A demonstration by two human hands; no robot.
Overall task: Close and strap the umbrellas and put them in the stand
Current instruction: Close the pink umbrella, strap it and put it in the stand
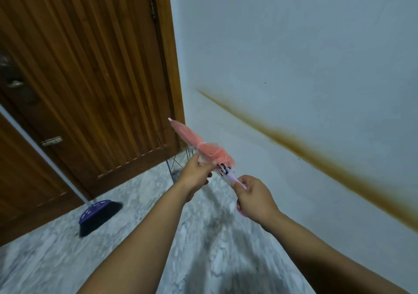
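A small pink umbrella (199,144) is closed and held in the air, its tip pointing up and left toward the door. My right hand (253,196) grips its pale pink handle at the lower end. My left hand (196,173) holds the gathered pink canopy near the ribs, fingers curled around the fabric. Behind and below the umbrella, a black wire stand (178,164) sits on the floor in the corner between door and wall, mostly hidden by my left hand and the umbrella.
A brown wooden door (90,67) fills the left. A purple broom (97,212) with a white stick leans near it on the marble floor (67,259). The white wall (294,56) on the right carries a brown streak.
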